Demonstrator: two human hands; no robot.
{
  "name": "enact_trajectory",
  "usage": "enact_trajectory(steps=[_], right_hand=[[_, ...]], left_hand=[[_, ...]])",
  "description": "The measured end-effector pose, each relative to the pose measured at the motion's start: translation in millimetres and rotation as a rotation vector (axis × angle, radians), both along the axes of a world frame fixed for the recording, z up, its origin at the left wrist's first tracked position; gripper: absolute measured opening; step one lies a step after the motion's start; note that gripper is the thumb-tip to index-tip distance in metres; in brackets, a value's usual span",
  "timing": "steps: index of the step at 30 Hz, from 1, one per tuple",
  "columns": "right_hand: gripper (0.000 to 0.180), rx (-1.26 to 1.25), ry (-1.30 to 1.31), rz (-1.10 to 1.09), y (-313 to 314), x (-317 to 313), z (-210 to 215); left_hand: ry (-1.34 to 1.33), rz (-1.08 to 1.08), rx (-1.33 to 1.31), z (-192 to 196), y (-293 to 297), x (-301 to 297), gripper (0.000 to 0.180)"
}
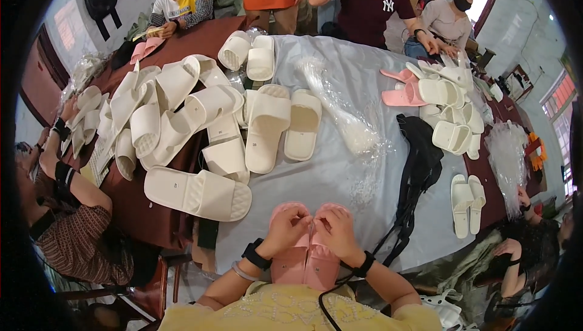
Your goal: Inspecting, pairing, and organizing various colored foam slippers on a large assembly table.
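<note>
A pair of pink slippers [322,265] lies side by side at the near edge of the table, right in front of me. My left hand [290,228] rests over the strap of the left slipper, its fingertips pinched together. My right hand [336,230] is over the other slipper's strap, also pinching. Both sets of fingertips meet at the gap between the two slippers. Whatever they hold there is too small to make out. A single cream slipper [197,193] lies on its own to the left of my hands.
A heap of cream slippers [176,112] covers the left of the table. Clear plastic ties [349,118] lie mid-table. To the right are a black bag with straps [419,155], a cream pair [467,205] and a mixed slipper pile [449,97]. Several people surround the table.
</note>
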State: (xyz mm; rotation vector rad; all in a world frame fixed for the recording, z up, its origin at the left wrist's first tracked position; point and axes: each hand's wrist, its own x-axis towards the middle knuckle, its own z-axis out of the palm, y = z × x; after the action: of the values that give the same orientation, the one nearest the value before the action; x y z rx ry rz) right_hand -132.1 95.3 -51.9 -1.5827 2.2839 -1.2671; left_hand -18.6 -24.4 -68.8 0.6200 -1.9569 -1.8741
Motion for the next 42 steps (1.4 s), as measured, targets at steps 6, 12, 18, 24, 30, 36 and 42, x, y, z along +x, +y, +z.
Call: enact_trajectory(steps=[6,12,18,24,30,36,42], right_hand=[[0.01,-0.028,-0.048,-0.008,0.8,0.3,0.0],[0.009,0.002,-0.103,0.001,-0.8,0.8,4.1],[0.01,-0.019,-0.075,0.013,-1.4,-0.4,4.1],[0.011,-0.012,-0.121,-0.001,-0.9,0.6,3.8],[0.01,-0.037,-0.116,0.004,-2.3,-1.6,-1.5],[0.008,-0.052,-0.143,-0.007,-3.1,-0.2,-3.8],[0.009,-0.072,-0.166,-0.011,-4.5,1.4,3.5]], left_hand=[[-0.012,0.044,0.046,1.3,-0.8,1.3,0.013],[0.029,0.029,-0.009,1.9,-0.6,1.7,0.012],[0.033,0.016,0.106,-2.9,-0.9,2.0,0.01],[-0.001,0.038,0.084,-0.8,-1.6,1.9,0.008],[-0.132,0.127,0.167,1.1,-2.9,2.4,0.017],[-0.033,0.107,-0.103,-0.3,-1.7,1.1,0.013],[-0.021,0.092,-0.006,7.6,-1.9,2.3,0.015]])
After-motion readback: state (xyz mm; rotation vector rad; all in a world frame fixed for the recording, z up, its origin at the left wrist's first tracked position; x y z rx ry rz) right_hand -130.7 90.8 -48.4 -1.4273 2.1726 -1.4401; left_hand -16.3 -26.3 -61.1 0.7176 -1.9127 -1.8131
